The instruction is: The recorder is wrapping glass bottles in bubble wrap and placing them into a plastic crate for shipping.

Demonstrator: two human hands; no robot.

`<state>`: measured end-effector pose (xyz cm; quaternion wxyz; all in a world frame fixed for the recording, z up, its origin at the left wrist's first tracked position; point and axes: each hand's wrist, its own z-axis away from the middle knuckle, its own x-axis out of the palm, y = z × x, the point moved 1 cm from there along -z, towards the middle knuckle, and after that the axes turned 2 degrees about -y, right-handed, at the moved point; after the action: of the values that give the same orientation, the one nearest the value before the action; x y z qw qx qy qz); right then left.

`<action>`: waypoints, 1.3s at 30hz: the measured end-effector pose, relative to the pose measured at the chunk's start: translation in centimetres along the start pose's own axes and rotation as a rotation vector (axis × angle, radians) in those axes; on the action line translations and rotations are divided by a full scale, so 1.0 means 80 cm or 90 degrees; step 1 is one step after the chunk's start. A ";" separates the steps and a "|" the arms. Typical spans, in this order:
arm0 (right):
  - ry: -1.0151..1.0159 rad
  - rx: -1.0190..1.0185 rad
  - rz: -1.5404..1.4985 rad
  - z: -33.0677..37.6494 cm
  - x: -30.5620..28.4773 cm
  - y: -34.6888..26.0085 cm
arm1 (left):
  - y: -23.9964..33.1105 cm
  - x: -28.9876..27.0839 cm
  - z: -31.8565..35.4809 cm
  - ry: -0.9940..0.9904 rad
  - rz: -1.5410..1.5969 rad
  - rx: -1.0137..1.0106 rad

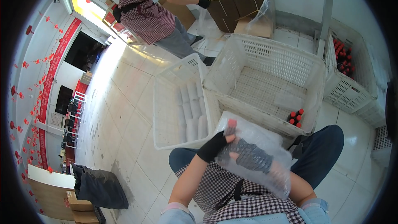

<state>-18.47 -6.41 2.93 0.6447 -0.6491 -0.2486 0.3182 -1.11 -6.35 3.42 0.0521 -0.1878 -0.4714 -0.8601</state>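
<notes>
A red-capped bottle [231,122] lies at the upper left end of a clear bubble-wrap bag [271,141] above my lap. My left hand [217,144], in a black fingerless glove, is closed round the bottle just below its cap. My right hand [253,157], in a dark grey glove, shows blurred through the plastic, its forearm reaching in from the lower right. Its thumb points toward the bottle and it grips the bag; the other fingers are mostly covered. The bottle's body is hidden by wrap and hands.
A white crate [265,114] ahead holds several red-capped bottles [295,118]. Left of it, a white bin [159,116] holds wrapped bottles [192,108]. More bottles fill a crate [346,93] at right. A co-worker [151,16] handles a large carton [236,10]. A black bag [99,186] stands lower left.
</notes>
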 end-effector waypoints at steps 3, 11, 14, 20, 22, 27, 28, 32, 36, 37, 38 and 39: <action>0.227 -0.135 0.358 0.033 -0.050 -0.041 | -0.054 -0.048 0.004 0.037 0.155 0.097; 0.398 -0.109 -0.138 0.043 -0.089 0.023 | -0.089 -0.046 0.002 0.042 0.646 0.284; 0.212 0.166 -0.458 0.028 -0.009 0.012 | -0.076 0.006 0.006 0.206 0.546 0.282; 0.379 0.057 -0.025 0.023 -0.029 0.021 | -0.047 -0.020 0.061 0.170 0.264 0.173; 0.384 -0.001 0.015 0.019 -0.025 -0.009 | -0.042 -0.005 0.066 0.281 0.067 0.078; 0.444 0.036 -0.165 0.010 -0.031 -0.014 | -0.064 0.059 0.062 0.553 -0.264 0.423; 0.428 0.048 -0.225 0.011 -0.032 -0.002 | -0.062 0.055 0.065 0.426 -0.187 0.475; 0.469 -0.050 -0.042 0.017 -0.027 -0.025 | -0.043 0.037 0.063 0.362 -0.053 0.288; 0.441 -0.032 -0.036 0.010 -0.034 -0.023 | -0.038 0.042 0.074 0.399 -0.170 0.255; 0.446 -0.031 -0.035 0.012 -0.038 -0.019 | -0.033 0.047 0.079 0.394 -0.359 0.384; 0.428 0.068 -0.149 0.015 -0.043 -0.013 | -0.029 0.043 0.080 0.318 -0.545 0.563; 0.407 0.168 -0.262 0.017 -0.045 -0.010 | -0.028 0.037 0.079 0.321 -0.544 0.564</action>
<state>-21.82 -8.10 4.09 0.8178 -0.5634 -0.1174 -0.0063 -2.68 0.40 5.83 -0.1124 0.2619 -0.7865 -0.5479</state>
